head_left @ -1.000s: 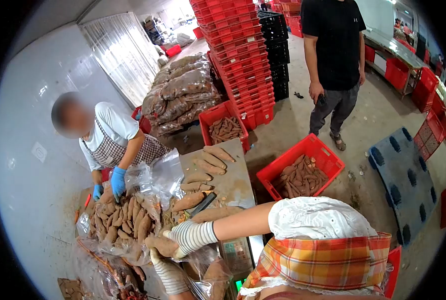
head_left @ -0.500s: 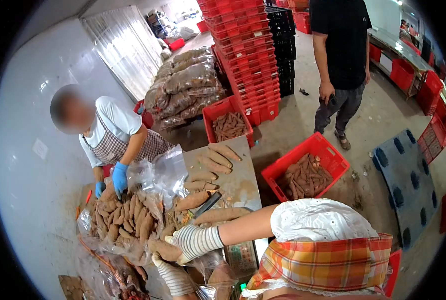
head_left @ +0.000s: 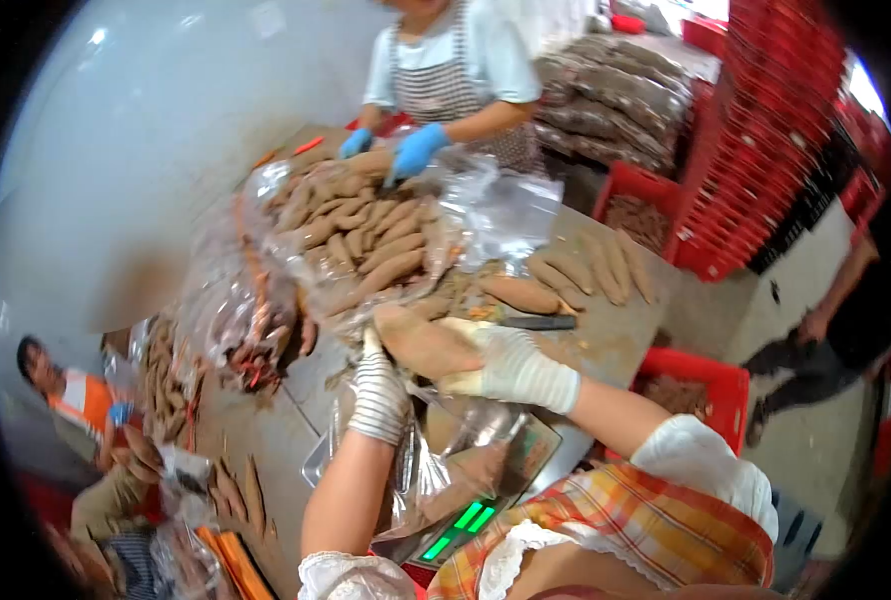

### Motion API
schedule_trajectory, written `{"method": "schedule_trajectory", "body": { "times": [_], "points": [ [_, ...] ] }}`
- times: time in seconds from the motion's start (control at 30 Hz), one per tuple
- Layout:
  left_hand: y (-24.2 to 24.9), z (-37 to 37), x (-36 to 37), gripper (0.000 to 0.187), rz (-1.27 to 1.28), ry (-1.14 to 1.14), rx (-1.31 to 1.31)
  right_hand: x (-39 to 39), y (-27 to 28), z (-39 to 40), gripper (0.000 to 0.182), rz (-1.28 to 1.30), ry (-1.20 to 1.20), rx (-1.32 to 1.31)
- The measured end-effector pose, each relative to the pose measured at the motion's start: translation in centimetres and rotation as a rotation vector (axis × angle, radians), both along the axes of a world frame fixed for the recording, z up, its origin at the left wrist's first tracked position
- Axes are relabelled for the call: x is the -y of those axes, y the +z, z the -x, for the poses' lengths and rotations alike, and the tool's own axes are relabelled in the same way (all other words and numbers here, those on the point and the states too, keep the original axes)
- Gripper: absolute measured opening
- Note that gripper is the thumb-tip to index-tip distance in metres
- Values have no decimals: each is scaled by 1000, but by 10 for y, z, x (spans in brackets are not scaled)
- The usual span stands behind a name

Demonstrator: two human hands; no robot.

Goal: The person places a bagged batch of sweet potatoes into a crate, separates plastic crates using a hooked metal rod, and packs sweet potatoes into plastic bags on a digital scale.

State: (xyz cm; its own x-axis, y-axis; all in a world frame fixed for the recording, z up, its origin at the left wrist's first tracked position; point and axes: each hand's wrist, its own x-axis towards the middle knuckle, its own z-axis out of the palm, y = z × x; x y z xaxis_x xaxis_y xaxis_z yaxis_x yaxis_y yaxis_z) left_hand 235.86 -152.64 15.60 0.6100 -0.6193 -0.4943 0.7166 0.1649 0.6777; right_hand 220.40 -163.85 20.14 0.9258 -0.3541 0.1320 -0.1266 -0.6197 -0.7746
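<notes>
Between both of my hands is a large brown sweet potato (head_left: 422, 343). My right hand (head_left: 521, 368), in a striped knit glove, is closed round its right end. My left hand (head_left: 378, 395), gloved alike, grips the left end with its fingers partly hidden. Just below them, a clear plastic bag (head_left: 431, 470) with sweet potato in it rests on a scale (head_left: 463, 528) with a lit green display. Beyond my hands lies a heap of sweet potatoes (head_left: 366, 225) in an opened plastic bag. A dark-handled tool (head_left: 538, 322) lies right of the held sweet potato.
Several sweet potatoes (head_left: 606, 268) lie at the table's right side. Across the table, a co-worker's blue-gloved hand (head_left: 421, 150) touches the heap. Another co-worker in an orange vest (head_left: 84, 400) is at lower left. Red crates (head_left: 751, 140) are stacked at right, near a standing person.
My view has swung left and tilted, so the scale display and a second co-worker now show. The sweet potato has come away from the heap, held in both hands near the bag.
</notes>
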Motion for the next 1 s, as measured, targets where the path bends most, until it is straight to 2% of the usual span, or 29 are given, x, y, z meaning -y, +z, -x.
{"method": "schedule_trajectory", "body": {
  "times": [0.03, 0.07, 0.1, 0.17, 0.2, 0.23, 0.3, 0.33, 0.37, 0.43, 0.5, 0.53, 0.57, 0.63, 0.67, 0.7, 0.77, 0.8, 0.83, 0.87, 0.9, 0.97, 1.0],
  "points": [
    [10, 1, 1, 52, 30, 45, -36, 2, -3, -1, 81, 17, 46, 11],
    [-17, -24, -5, 40, -62, 15, -9, 4, -7, -1, 84, -18, 19, 29],
    [-13, -37, -13, 40, -42, 36, -5, 8, -11, -3, 88, -55, -18, 41],
    [-6, -40, -26, 32, -100, -4, -7, 15, -10, -4, 85, -98, 11, 45],
    [11, -31, -21, 24, -114, 81, 16, 15, -2, -2, 83, -141, 8, 79],
    [16, -26, -25, 20, -134, 146, -98, 15, -1, 1, 80, -193, -2, 97],
    [69, 12, -21, 16, -69, 179, -279, 24, -11, 1, 80, -257, 51, 176],
    [57, 4, -26, 18, 45, 88, -324, 23, -18, 2, 80, -277, 39, 148],
    [46, -3, -25, 42, 129, 70, -38, 27, -21, -1, 81, -279, 48, 151],
    [53, -2, -24, 69, 17, -39, 192, 31, -10, -6, 82, -274, 97, 154],
    [57, 4, -23, 81, 98, -109, 283, 29, -9, -11, 82, -282, 106, 102],
    [58, 10, -19, 73, 197, -81, 323, 29, -12, -12, 83, -250, 120, 131],
    [60, 12, -19, 73, 186, -71, 305, 30, -15, -12, 83, -219, 133, 157],
    [59, 13, -17, 60, 185, -41, 316, 32, -15, -14, 84, -184, 156, 145],
    [57, 14, -14, 53, 217, -3, 320, 31, -9, -15, 84, -88, 187, 132],
    [52, 11, -13, 53, 208, 6, 318, 32, -6, -17, 84, 12, 216, 126],
    [42, 5, -12, 43, 185, 69, 290, 32, -7, -22, 84, -2, 229, 139],
    [39, 0, -12, 38, 82, 84, 226, 32, -8, -23, 83, -10, 234, 148],
    [39, -3, -12, 38, 75, 86, 220, 32, -8, -24, 83, -20, 238, 154],
    [43, -5, -9, 37, 73, 131, 56, 28, 6, -25, 81, 113, 231, 11],
    [45, -6, -8, 36, 73, 177, -108, 27, 3, -26, 81, 109, 236, 5],
    [47, -3, -10, 49, 53, 124, -56, 27, -4, -30, 81, 82, 178, 135],
    [56, 11, -10, 57, 41, 113, 167, 30, -2, -30, 82, 163, 183, 119]
  ]
}}
